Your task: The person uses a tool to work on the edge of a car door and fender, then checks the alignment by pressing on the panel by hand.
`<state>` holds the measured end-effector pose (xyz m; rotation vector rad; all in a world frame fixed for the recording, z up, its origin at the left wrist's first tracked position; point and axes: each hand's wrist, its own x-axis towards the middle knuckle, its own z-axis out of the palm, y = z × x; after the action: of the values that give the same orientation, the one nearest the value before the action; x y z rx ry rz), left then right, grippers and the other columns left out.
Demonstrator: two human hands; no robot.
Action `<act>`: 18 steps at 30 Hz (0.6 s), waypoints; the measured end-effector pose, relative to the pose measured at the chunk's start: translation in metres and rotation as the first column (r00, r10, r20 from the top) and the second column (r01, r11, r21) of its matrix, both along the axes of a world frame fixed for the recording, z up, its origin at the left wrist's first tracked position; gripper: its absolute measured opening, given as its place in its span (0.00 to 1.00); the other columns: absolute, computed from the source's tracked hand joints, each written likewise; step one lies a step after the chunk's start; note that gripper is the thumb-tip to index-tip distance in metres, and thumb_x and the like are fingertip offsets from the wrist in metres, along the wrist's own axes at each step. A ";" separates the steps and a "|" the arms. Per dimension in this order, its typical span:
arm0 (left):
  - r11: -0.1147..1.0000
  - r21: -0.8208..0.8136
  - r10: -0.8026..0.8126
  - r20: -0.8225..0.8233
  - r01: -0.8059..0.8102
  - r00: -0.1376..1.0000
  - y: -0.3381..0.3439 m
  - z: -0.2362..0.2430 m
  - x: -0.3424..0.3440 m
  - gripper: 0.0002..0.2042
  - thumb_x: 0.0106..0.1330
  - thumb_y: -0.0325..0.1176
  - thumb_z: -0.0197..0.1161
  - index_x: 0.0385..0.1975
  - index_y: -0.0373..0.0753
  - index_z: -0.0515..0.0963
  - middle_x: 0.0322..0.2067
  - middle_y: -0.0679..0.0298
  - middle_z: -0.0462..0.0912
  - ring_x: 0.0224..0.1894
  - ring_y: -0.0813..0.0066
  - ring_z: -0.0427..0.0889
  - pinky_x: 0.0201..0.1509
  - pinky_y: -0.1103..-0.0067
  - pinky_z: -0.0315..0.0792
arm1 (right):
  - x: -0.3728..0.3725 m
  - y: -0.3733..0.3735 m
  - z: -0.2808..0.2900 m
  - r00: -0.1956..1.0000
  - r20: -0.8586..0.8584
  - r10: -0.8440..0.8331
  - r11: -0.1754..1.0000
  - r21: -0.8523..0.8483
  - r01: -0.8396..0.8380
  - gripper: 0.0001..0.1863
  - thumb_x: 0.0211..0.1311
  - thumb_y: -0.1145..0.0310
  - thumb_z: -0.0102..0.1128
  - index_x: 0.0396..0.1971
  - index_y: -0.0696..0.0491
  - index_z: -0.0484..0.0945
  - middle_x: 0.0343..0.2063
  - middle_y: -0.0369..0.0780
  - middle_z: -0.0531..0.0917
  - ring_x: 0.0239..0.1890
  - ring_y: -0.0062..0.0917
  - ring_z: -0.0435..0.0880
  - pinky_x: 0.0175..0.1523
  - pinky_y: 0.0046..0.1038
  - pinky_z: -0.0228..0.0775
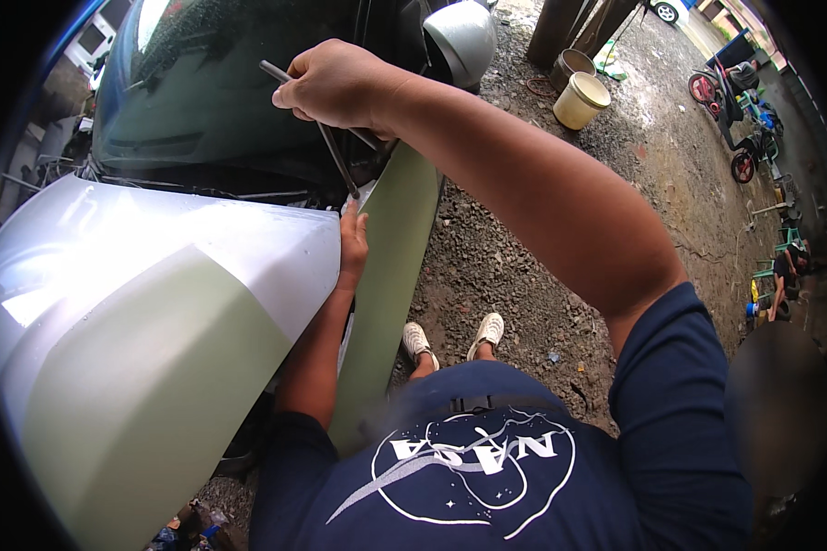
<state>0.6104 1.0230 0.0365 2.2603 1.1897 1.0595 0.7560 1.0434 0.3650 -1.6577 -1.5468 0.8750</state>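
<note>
My right hand (335,84) is closed around the crossbar of a metal T-handle wrench (337,161), above the base of the windshield. The wrench's shaft slants down into the gap between the car hood (193,266) and the olive-green fender (390,248). At its lower end lies my left hand (353,248), fingers stretched upward along the hood's edge and fingertips close to the wrench tip. Whether they touch it I cannot tell. The fastener under the tip is hidden. The hood is silver with a large olive-green patch.
A silver side mirror (462,44) juts out beyond the windshield (220,83). On the gravel (496,220) stand a cream bucket (582,101) and a dark post (570,28). Far right are a small motorbike (730,115) and another person (785,275) near green stools.
</note>
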 end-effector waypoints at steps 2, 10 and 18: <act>1.000 -0.012 0.000 -0.031 -0.001 1.000 -0.003 0.008 0.001 0.17 0.78 0.37 0.61 0.57 0.32 0.83 0.44 0.40 0.88 0.44 0.46 0.89 0.51 0.63 0.81 | 0.007 0.001 0.006 0.998 0.057 0.008 0.997 0.070 -0.012 0.13 0.70 0.62 0.64 0.30 0.56 0.86 0.24 0.37 0.83 0.28 0.23 0.80 0.39 0.30 0.73; 0.990 -0.137 0.009 -0.073 -0.019 0.997 -0.002 0.005 -0.005 0.18 0.80 0.37 0.57 0.60 0.31 0.80 0.51 0.41 0.86 0.54 0.47 0.87 0.60 0.65 0.78 | 0.089 -0.095 0.114 0.999 -0.012 0.051 0.978 0.204 -0.048 0.12 0.75 0.61 0.57 0.37 0.55 0.81 0.18 0.30 0.73 0.16 0.12 0.66 0.22 0.19 0.56; 0.978 -0.183 0.078 -0.146 -0.104 0.986 -0.029 0.030 0.006 0.23 0.78 0.34 0.58 0.69 0.33 0.71 0.61 0.37 0.77 0.64 0.40 0.77 0.69 0.60 0.71 | 0.249 -0.273 0.043 0.944 -0.300 -0.134 0.987 0.046 0.154 0.18 0.70 0.57 0.67 0.47 0.57 0.82 0.21 0.26 0.72 0.18 0.07 0.65 0.22 0.15 0.52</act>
<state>0.6168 0.9939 0.0662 2.1769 1.3995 0.7939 1.0046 0.7708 0.4083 -1.4918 -1.2220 0.9333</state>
